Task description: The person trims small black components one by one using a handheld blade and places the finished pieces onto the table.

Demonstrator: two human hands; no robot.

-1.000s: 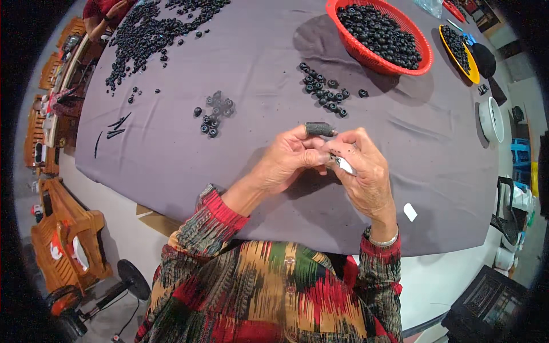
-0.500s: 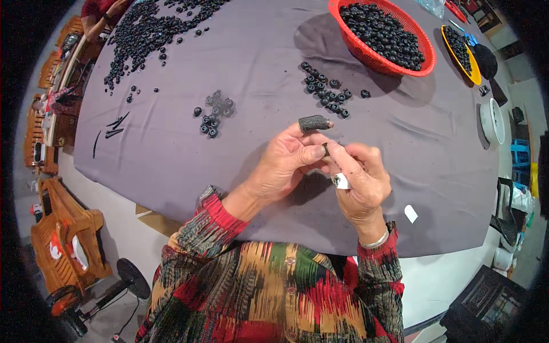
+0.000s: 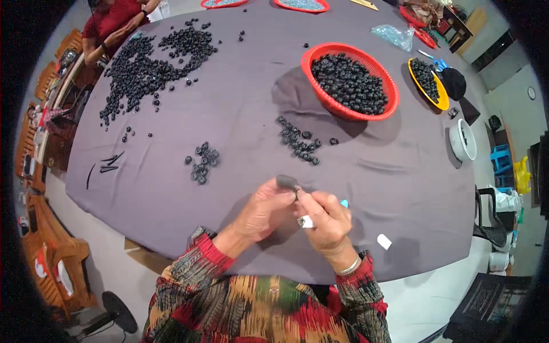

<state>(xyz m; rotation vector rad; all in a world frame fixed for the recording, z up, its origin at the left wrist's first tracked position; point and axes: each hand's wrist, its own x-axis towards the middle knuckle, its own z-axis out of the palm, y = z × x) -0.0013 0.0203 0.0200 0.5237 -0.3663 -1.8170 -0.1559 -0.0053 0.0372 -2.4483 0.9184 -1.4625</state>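
Observation:
My left hand (image 3: pixel 260 212) is closed above the near part of the table, thumb and fingers pinching a small black rubber part (image 3: pixel 297 195), mostly hidden by the fingertips. A black finger sleeve (image 3: pixel 286 182) covers its index finger. My right hand (image 3: pixel 327 220) meets it from the right, fingers closed, with a white wrap (image 3: pixel 305 221) round one finger. A light-blue end (image 3: pixel 344 203) shows beyond its knuckles; the rest of that thing is hidden. Beyond the hands lie a small cluster of black round parts (image 3: pixel 201 163) and a second cluster (image 3: pixel 300 140) farther right.
A red basket (image 3: pixel 394 94) full of black parts stands beyond; a yellow plate (image 3: pixel 442 104) and a white bowl (image 3: pixel 470 150) are to its right. A large pile (image 3: pixel 137 74) spreads far left, near another person's arm (image 3: pixel 108 43). Black strips (image 3: pixel 107 168) and a white piece (image 3: pixel 384 242) lie about.
The view has tilted up and shifted, so more of the far table shows. Both hands still work together; the right fingers have turned slightly, and the light-blue end has come into sight.

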